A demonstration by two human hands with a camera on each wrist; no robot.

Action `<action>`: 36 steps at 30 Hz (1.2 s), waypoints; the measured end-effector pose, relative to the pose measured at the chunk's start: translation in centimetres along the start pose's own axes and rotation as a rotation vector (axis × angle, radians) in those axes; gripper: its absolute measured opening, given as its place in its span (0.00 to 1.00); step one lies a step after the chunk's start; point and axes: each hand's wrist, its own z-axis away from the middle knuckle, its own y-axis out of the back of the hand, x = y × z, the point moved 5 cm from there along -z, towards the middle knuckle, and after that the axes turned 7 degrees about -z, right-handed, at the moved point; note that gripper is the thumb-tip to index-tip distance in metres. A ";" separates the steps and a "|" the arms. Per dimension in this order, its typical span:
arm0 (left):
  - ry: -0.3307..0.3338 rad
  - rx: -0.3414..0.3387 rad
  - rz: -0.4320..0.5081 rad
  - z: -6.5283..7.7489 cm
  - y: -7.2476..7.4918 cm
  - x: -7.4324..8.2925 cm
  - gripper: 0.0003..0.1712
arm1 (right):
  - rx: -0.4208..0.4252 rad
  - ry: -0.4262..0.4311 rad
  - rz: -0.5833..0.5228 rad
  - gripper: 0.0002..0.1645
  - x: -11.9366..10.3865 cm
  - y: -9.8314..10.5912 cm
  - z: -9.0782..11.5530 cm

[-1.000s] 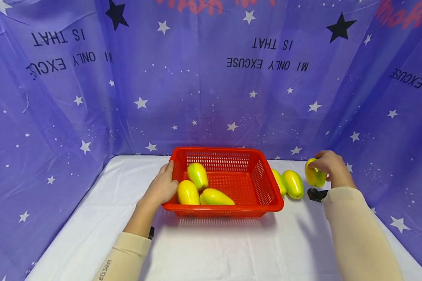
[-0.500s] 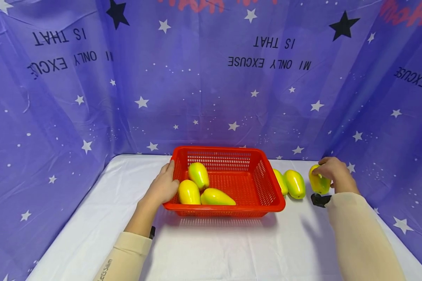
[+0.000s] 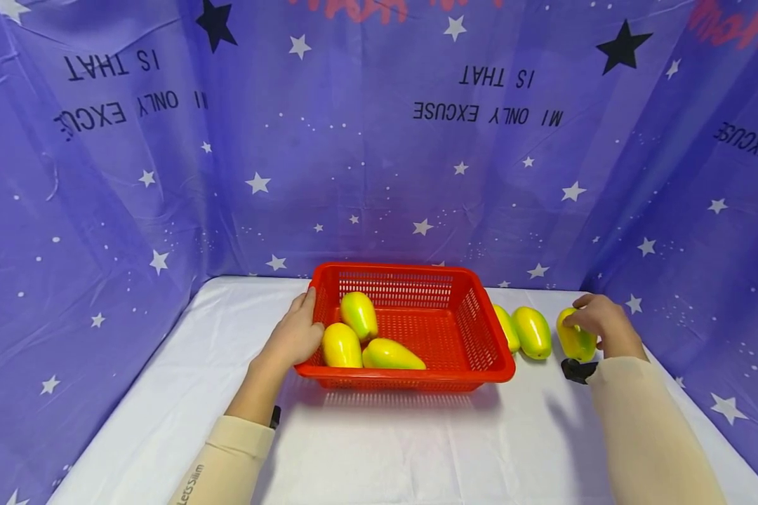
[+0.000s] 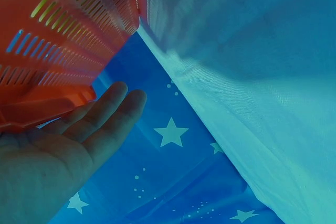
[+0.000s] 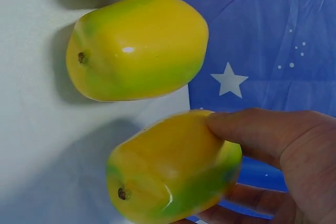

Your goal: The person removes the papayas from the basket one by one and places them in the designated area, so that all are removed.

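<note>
My right hand (image 3: pixel 606 326) grips a yellow-green mango (image 5: pixel 173 169) at the right end of the table, thumb on one side and fingers on the other. The mango is at or close to the tabletop; I cannot tell if it touches. Beside it lie a second mango (image 3: pixel 532 332) and a third mango (image 3: pixel 505 328), partly hidden by the red plastic basket (image 3: pixel 404 375). My left hand (image 3: pixel 295 333) holds the basket's left rim, thumb over the edge and fingers outside. Against the basket's left side lie an upper mango (image 3: pixel 358 315), a lower mango (image 3: pixel 341 346) and a sideways mango (image 3: pixel 394 354).
A white cloth (image 3: pixel 385 449) covers the table. Purple curtains (image 3: pixel 379 175) with stars and lettering hang close behind and at both sides. Black bands circle both wrists.
My right hand has lowered the mango and moved it slightly right, toward the table. My left hand stays on the basket rim, and the basket keeps its place.
</note>
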 end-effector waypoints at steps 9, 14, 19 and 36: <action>0.006 -0.001 0.011 0.1 -0.1 0.0 0.45 | -0.001 -0.017 -0.020 0.47 1.4 -0.5 -1.0; 0.009 0.003 0.011 0.0 -0.1 0.0 0.45 | -0.006 -0.027 -0.003 0.49 1.8 -0.7 -1.1; 0.011 0.006 0.010 0.1 0.1 0.1 0.45 | -0.023 -0.020 0.001 0.49 1.6 -1.0 -1.1; 0.013 0.010 0.001 0.1 0.1 0.0 0.45 | -0.056 0.000 -0.030 0.50 2.0 -1.3 -1.2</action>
